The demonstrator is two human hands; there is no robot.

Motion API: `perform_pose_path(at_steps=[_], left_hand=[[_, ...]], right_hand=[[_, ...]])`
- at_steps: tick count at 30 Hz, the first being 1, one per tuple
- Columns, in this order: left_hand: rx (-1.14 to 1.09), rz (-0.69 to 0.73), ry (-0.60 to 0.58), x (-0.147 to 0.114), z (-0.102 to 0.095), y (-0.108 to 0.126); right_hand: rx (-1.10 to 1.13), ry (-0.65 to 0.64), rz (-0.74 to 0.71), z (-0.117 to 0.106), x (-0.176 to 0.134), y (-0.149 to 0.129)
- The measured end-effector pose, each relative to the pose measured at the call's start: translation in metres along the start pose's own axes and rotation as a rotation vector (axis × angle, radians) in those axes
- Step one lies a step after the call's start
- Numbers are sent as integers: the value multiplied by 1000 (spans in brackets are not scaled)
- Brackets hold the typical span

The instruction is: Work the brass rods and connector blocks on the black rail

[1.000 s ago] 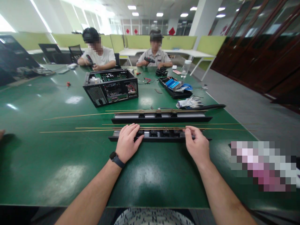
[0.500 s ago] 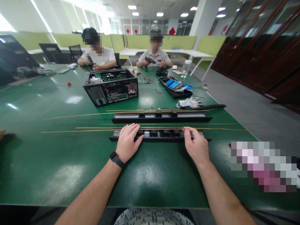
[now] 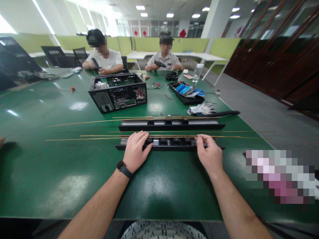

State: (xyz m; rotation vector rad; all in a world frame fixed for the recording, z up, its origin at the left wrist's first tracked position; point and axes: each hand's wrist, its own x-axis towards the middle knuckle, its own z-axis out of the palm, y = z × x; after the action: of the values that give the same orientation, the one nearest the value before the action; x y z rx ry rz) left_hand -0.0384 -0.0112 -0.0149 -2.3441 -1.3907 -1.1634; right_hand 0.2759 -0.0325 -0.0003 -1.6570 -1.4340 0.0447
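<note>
A long black channel-shaped part [image 3: 161, 148] with dark blocks inside lies on the green table in front of me. Thin brass-coloured rods [image 3: 99, 138] run lengthwise along it and stick out past both ends. My left hand [image 3: 137, 146] rests over the left part of the channel, fingers extended across the rods. At the right part, thumb and index finger of my right hand [image 3: 209, 151] are pinched together at a rod; the exact contact is hard to see. Just behind lies a second, similar black channel [image 3: 171, 126], also with thin rods along its top.
An open computer case [image 3: 118, 94] stands farther back on the table [image 3: 159, 196]. To its right are a black tray [image 3: 185, 98] with blue items, white gloves [image 3: 201, 109] and a bottle [image 3: 198, 73]. Two people sit across, one holding a drill [image 3: 159, 63]. A blurred-out object lies at right.
My right hand has shifted very slightly to the right along the rods. My left hand stays in place.
</note>
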Motion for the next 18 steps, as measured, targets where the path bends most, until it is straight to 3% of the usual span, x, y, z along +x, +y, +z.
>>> perform_pose_path(at_steps=[5, 14, 18], left_hand=[[-3, 0, 1, 0, 0, 0], [-11, -11, -22, 0, 0, 0], [-17, -19, -19, 0, -1, 0]], right_hand=[[-17, -47, -74, -2, 0, -5], [-94, 65, 61, 0, 4, 7], [-60, 73, 27, 0, 4, 6]])
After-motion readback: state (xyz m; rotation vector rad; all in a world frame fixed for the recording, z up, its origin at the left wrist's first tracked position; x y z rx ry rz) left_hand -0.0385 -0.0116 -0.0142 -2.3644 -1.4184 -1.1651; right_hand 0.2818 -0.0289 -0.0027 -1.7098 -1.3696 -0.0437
